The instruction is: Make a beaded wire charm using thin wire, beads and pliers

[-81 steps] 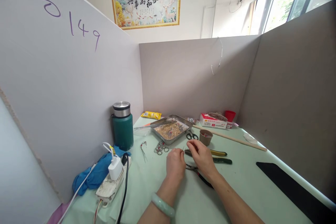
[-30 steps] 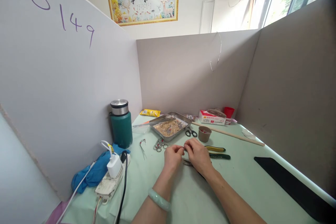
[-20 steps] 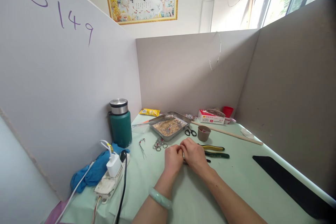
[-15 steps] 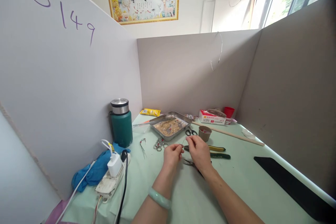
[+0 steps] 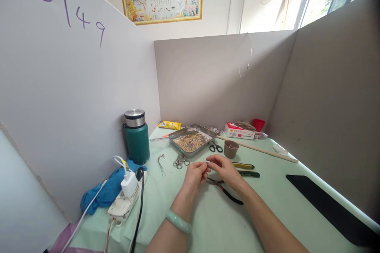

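Note:
My left hand [image 5: 196,174], with a pale green bangle [image 5: 178,221] on its wrist, is pinched around a small piece with thin wire. My right hand [image 5: 222,167] meets it fingertip to fingertip, its fingers closed at the same piece, which is too small to make out. Beneath my right hand lie pliers with dark and red handles [image 5: 231,195]. Yellow-and-green-handled pliers [image 5: 248,174] lie just beyond, partly covered by the hand. Left of my hands are a small heap of wire rings [image 5: 179,161] and a bundle of wires with red beads [image 5: 160,165].
Behind my hands stand a metal tray [image 5: 192,154] of gold beads, black scissors [image 5: 216,148] and a brown cup [image 5: 230,149]. A wooden stick [image 5: 264,151] runs rightward. On the left are a green bottle [image 5: 137,142], power strip [image 5: 123,205] and blue cloth [image 5: 102,193].
My right hand has come down and left, against my left fingertips. More of the dark-and-red-handled pliers now shows below it. The view has shifted slightly.

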### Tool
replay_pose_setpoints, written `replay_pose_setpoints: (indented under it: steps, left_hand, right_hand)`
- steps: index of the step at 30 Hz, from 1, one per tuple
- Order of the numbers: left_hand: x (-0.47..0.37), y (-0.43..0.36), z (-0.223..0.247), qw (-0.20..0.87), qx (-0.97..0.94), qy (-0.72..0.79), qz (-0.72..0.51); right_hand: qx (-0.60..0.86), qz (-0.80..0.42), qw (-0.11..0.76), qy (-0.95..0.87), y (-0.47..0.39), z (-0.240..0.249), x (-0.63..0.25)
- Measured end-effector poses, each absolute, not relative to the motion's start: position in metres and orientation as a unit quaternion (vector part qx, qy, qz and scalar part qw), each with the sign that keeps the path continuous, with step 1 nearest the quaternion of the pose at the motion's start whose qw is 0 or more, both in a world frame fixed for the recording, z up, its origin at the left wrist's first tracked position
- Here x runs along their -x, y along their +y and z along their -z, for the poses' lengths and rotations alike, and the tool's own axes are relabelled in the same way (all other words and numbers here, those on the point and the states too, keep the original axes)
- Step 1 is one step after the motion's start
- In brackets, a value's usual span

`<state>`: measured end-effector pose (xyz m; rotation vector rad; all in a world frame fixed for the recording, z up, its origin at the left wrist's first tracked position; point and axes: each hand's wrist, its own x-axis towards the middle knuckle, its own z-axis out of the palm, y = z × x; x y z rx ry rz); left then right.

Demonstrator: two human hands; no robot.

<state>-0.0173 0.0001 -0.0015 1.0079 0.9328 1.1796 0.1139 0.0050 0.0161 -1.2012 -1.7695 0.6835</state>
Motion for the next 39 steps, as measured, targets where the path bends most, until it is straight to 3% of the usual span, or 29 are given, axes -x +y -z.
replay_pose_setpoints:
  steps: [15,25,31,39]
  left_hand:
    - [0.016,0.002,0.004,0.518,-0.473,0.506,-0.501]
    - [0.025,0.004,-0.001,0.617,-0.391,0.487,-0.478]
    - [0.029,0.007,-0.001,0.639,-0.387,0.436,-0.502]
    - [0.031,0.004,-0.002,0.670,-0.374,0.420,-0.484]
  right_hand:
    - [0.481,-0.132,0.407,-0.765,0.004,-0.007,-0.108]
    - [0.443,0.020,0.351,-0.825,-0.007,-0.011,-0.101]
    - [0.429,-0.056,0.409,-0.803,-0.003,-0.011,-0.108]
    - [0.416,-0.024,0.420,-0.806,-0.005,-0.012,-0.109]
